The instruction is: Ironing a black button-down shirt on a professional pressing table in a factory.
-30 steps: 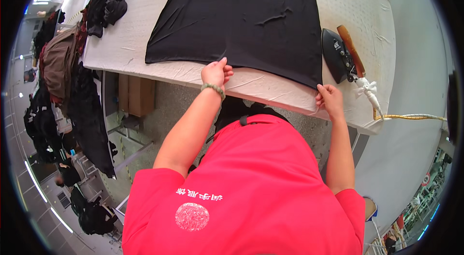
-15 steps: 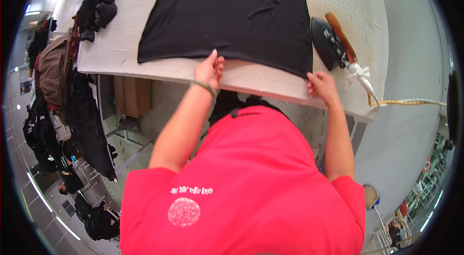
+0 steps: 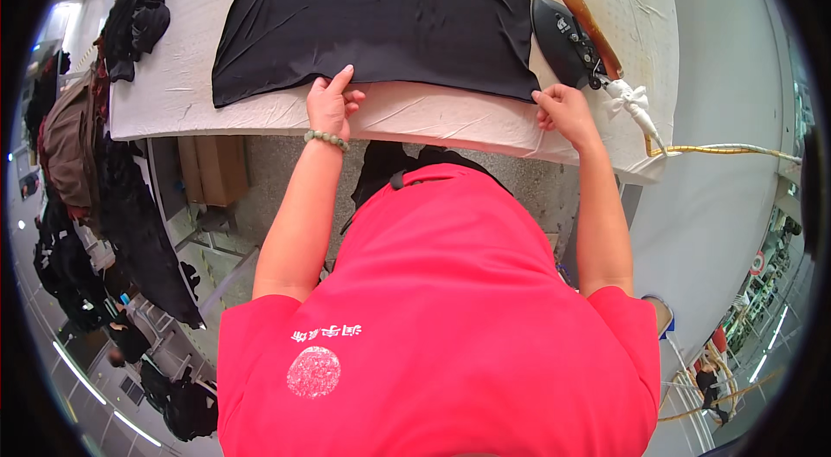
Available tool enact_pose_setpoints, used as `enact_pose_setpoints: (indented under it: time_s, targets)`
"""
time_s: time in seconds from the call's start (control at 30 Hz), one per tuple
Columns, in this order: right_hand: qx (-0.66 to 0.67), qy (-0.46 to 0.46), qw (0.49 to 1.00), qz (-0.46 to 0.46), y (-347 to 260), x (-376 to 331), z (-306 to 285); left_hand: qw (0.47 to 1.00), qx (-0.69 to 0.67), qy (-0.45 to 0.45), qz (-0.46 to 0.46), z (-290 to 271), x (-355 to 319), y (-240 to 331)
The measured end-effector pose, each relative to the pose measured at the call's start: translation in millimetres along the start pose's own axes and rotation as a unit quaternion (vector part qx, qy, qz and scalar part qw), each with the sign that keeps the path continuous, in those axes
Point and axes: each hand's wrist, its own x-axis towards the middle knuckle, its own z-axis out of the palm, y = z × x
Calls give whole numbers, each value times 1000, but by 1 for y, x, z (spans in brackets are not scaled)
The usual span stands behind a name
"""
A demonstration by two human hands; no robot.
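Observation:
A black T-shirt (image 3: 372, 24) lies spread on the pale padded ironing table (image 3: 467, 121), its hem toward me and its far part cut off by the top of the view. At the hem left of its middle, my left hand (image 3: 333, 104) is closed on the cloth edge, thumb on top and the other fingers curled. My right hand (image 3: 565, 113) pinches the hem's right corner. Creases run across the shirt, with a raised ridge at its upper right. Right of the shirt, close to my right hand, rests a dark iron (image 3: 563, 41) with a brown handle.
A white cloth (image 3: 634, 104) is tied at the iron's rear, where a cord (image 3: 736, 149) runs off right. Another black garment (image 3: 143, 11) lies at the table's left. Dark clothes and a brown garment (image 3: 71, 141) hang beside it. Below stands a cardboard box (image 3: 216, 170).
The view has shifted, moving the table up and left in it. My left hand has slid left along the hem. New creases show at the shirt's left, and the right-hand ridge is longer.

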Motion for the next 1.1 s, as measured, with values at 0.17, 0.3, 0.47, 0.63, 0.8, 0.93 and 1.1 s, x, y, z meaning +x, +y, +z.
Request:
enact_pose_setpoints:
  time_s: [0.17, 0.3, 0.47, 0.63, 0.8, 0.93, 1.1]
  targets:
    - [-92, 25, 995, 10, 24, 6, 2, 999, -38, -15, 9, -8, 5, -10]
    - [-367, 148, 907, -147, 19, -3, 3, 999, 34, 4, -8, -8, 1, -9]
    - [-405, 372, 689, -471, -63, 23, -14, 997, 62, -7, -35, -11, 1, 2]
    - [-519, 357, 712, -309, -66, 64, -35, 991, 115, -37, -60, -9, 0, 6]
    - [-350, 41, 927, 133, -121, 65, -70, 989, 126, -46, -55, -15, 0, 3]
    - [-338, 111, 933, 48, -111, -8, -20, 985, 151, -42, -70, -20, -4, 2]
    - [-532, 94, 831, -129, -57, -58, 27, 988, 129, -52, -62, -19, 2, 2]
